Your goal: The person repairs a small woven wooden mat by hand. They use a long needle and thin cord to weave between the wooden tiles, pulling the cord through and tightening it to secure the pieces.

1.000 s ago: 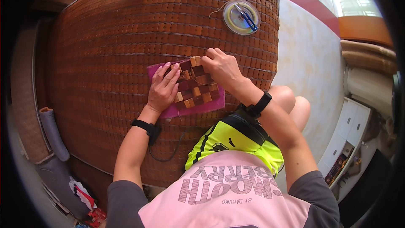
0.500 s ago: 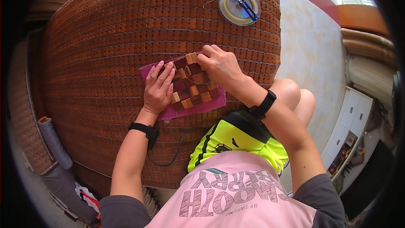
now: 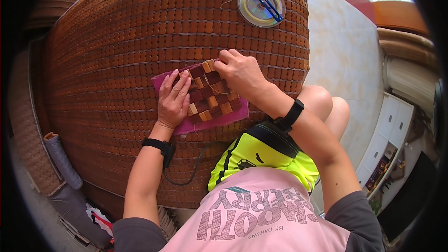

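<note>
A checkered panel of light and dark wooden blocks (image 3: 211,94) lies on a magenta cloth (image 3: 228,117) in front of me. A thin thread (image 3: 207,81) loops loosely over the blocks. My left hand (image 3: 173,98) rests flat on the panel's left side, its fingers stretched out over the blocks and the cloth edge. At the panel's upper right corner, my right hand (image 3: 240,72) is closed in a pinch beside a light block (image 3: 208,66). Whatever sits between its fingertips is hidden.
The brown tile mat (image 3: 116,65) lies under everything. Beyond my hands, blue-handled thread snips (image 3: 268,5) lie on a round, disc-like clear case (image 3: 247,10). A dark cord (image 3: 193,172) curves near my left wrist. A white cabinet (image 3: 380,135) stands at right.
The whole view has shifted slightly. Both hands keep nearly the same places on the block panel, with the right hand still pinched at its corner.
</note>
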A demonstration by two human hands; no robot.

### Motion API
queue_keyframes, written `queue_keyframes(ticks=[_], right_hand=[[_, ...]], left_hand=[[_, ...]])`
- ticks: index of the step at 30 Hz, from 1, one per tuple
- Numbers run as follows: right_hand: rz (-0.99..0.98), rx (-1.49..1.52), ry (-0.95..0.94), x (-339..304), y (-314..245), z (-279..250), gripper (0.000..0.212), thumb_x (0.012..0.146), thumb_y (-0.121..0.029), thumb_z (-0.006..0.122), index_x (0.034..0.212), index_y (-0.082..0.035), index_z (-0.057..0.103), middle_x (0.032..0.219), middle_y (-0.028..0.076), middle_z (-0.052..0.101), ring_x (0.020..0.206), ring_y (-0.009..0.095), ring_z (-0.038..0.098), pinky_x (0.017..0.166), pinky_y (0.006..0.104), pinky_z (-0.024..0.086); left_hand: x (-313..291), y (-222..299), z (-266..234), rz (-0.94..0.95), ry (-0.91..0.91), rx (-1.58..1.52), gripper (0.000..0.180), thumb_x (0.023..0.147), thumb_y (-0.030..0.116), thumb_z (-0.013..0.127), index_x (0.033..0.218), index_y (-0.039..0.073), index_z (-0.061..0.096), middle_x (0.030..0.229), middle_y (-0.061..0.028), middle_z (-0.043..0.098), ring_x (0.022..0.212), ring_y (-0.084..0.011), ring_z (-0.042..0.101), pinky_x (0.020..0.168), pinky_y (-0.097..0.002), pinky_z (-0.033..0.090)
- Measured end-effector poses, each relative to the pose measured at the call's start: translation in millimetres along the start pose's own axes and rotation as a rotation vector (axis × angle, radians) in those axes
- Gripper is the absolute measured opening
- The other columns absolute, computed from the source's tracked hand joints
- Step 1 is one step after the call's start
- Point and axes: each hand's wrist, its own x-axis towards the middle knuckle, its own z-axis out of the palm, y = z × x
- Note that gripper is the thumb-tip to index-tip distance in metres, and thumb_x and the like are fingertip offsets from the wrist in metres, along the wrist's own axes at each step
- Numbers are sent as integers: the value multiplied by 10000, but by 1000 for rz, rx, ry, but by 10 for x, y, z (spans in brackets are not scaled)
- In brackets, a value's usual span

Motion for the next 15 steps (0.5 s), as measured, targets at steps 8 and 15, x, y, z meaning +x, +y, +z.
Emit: queue_keyframes(ticks=[8,15], right_hand=[[4,29,20,-3,11,8,229,799,-104,694,1026,-74,698,1021,69,636,981,232,660,675,343,594],[-17,79,82,-17,26,22,196,795,-87,688,988,-59,672,1015,76,632,975,241,660,667,340,595]], left_hand=[[5,6,-9,-2,7,-5,515,876,56,642,1389,53,605,1500,-73,541,1427,-325,436,1188,-493,344],[4,0,-14,-2,9,-7,502,879,57,635,1380,46,611,1497,-73,544,1424,-329,440,1184,-497,350]])
